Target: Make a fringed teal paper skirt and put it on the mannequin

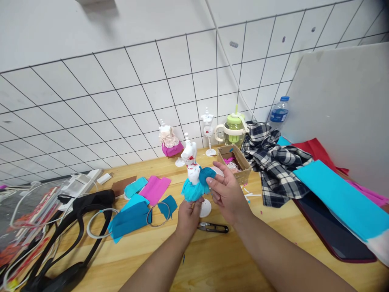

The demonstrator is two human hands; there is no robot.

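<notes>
A small white dress-form mannequin [193,173] leans a little in front of me, wearing a turquoise ruffled paper skirt [191,191]. Below the skirt, my left hand [189,217] is closed around its stem, which the fingers mostly hide. My right hand [228,194] pinches a gathered dark teal paper piece [206,175] against the mannequin's right hip. Red marks show on the white torso. The round white base [206,208] sticks out beside my left hand. Just under it, thread snips [213,227] lie on the table.
Behind stand a mannequin in a pink dress [170,142], a bare mannequin [208,129] and a green cup [234,127]. A cardboard box [243,175] holds scraps. Blue paper sheets [130,221] and a black headset strap [80,227] lie left; a plaid cloth [270,162] and phone-like dark slab [331,235] lie right.
</notes>
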